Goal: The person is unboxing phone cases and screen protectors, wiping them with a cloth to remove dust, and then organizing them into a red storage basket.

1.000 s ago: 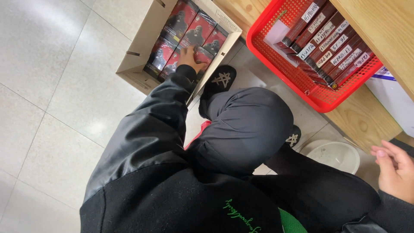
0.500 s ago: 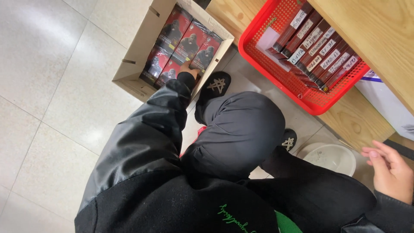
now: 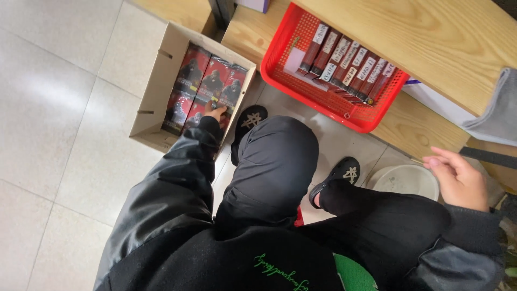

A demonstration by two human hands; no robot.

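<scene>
From where I watched, the cardboard box sat on the tiled floor at the far left, its flaps open and its inside packed tight with red and black packs standing side by side. The left hand reached into the near right corner of that box, fingers laid on the top edge of one pack; I could not tell whether they had closed round it or only rested there, since the sleeve hid the palm.

I judged those packs light and stiff, flat card cartons with a glossy face that might slip under dry fingers. Packed so close, they left no room at the sides, so the best hold looked to be a pinch on the exposed top edge, thumb on one face and fingers on the other, drawing straight up.

Further right, a red basket stood on a low wooden shelf, holding a row of slim dark red boxes set on edge. Near the right, a white bucket stood on the floor, and beside it the right hand hung loose and half open, holding nothing.
</scene>
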